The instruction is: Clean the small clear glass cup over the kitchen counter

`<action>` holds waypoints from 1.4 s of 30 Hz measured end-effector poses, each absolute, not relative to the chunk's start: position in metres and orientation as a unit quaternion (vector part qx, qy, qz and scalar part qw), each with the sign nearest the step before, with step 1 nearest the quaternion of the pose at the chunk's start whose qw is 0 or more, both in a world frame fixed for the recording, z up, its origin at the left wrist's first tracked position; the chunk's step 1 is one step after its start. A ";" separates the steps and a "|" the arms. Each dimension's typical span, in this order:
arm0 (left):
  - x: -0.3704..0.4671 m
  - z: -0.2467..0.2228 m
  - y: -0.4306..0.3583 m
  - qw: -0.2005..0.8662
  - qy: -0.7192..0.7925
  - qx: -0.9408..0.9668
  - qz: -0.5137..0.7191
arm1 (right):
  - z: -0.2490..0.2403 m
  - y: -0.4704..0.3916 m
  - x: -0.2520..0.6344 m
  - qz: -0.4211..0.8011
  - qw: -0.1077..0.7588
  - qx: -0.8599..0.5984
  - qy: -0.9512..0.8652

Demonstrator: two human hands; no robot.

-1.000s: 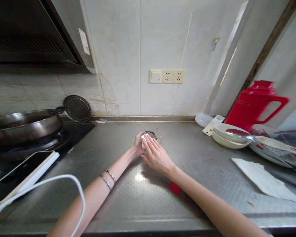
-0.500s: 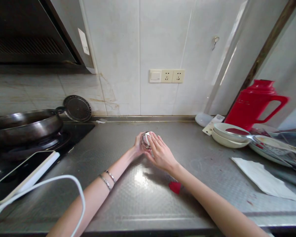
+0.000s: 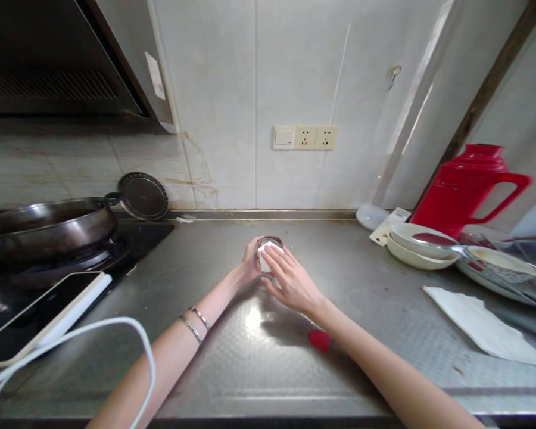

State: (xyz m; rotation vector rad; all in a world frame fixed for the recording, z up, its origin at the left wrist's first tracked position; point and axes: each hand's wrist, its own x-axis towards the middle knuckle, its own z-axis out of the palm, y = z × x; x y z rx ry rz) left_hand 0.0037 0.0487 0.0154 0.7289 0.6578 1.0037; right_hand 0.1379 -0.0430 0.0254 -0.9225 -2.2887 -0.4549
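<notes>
My left hand [image 3: 250, 259] is curled round a small round object with a dark, shiny rim [image 3: 270, 241], perhaps a glass; most of it is covered by my hands. My right hand [image 3: 290, 280] lies over its near side, fingers stretched and close together, pressing a white tissue [image 3: 265, 260] against it. Both hands are held above the steel counter [image 3: 214, 363]. Under my right forearm a red thing [image 3: 319, 339] lies partly hidden, too little of it showing to name.
To the left, a pan [image 3: 49, 229] sits on the black hob, with a phone [image 3: 44, 316] and a white cable [image 3: 145, 351] nearer me. At right stand a red thermos flask [image 3: 462, 190], stacked bowls [image 3: 422, 259] and a folded paper towel [image 3: 485, 325].
The right fingers have shifted slightly down over the round object, so its dark rim and more of the white tissue show. The left hand keeps its hold.
</notes>
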 end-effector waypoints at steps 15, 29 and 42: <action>0.011 0.022 0.022 0.780 0.321 0.393 0.366 | 0.033 -0.035 0.153 -0.166 0.411 -0.346 -0.827; 0.006 0.017 0.026 0.804 0.260 0.449 0.291 | 0.036 -0.027 0.163 -0.102 0.488 -0.373 -0.783; 0.014 0.016 0.020 0.818 0.254 0.432 0.282 | 0.038 -0.030 0.177 -0.204 0.444 -0.270 -0.830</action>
